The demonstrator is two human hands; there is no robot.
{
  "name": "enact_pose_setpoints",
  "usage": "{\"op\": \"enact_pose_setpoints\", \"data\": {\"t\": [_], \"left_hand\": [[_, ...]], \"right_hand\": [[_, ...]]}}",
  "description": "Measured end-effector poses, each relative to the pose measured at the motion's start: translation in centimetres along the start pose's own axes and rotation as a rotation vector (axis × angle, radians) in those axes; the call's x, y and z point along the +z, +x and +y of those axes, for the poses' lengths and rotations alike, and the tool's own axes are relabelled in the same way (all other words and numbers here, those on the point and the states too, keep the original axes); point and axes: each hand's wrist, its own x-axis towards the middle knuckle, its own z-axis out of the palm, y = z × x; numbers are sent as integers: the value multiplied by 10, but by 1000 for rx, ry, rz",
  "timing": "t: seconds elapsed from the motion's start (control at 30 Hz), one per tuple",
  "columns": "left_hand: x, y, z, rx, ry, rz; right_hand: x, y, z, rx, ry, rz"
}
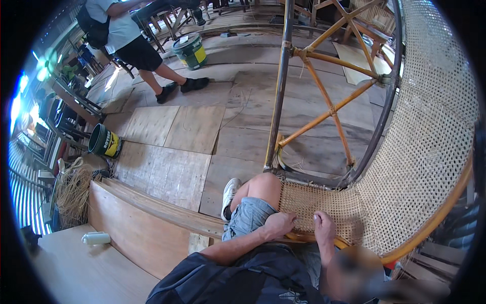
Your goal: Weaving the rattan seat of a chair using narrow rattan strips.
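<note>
A rattan chair frame with woven cane webbing (430, 116) curves along my right side and in front of me. My left hand (280, 224) is closed in a pinch over the near edge of the woven cane seat (316, 200), by my knee. A short gap to its right, my right hand (325, 228) is also closed, thumb up, just above the same webbing. What either hand pinches, if anything, is too thin or hidden to name. Dark poles (285, 91) and orange crossed rattan braces (331, 111) make up the frame's open side beyond the seat.
Stacked plywood boards (136, 213) stand at my left, with a pale bottle (96, 238) on a board beside them. Beyond lie a bundle of fibre strips (73, 195) and a green bucket (105, 142). Another bucket (190, 50) stands farther off, near a person (134, 45).
</note>
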Motion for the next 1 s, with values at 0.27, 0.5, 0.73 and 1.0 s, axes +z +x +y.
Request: {"op": "enact_pose_setpoints", "data": {"t": [0.27, 0.5, 0.73, 1.0], "left_hand": [[10, 5, -17, 156, 1, 76], [7, 9, -10, 127, -33, 79], [4, 10, -3, 285, -62, 89], [-28, 12, -5, -205, -491, -116]], "right_hand": [[5, 25, 9, -390, -456, -449], [7, 17, 26, -199, -420, -340], [8, 13, 57, 5, -213, 52], [17, -11, 45, 53, -129, 292]]}}
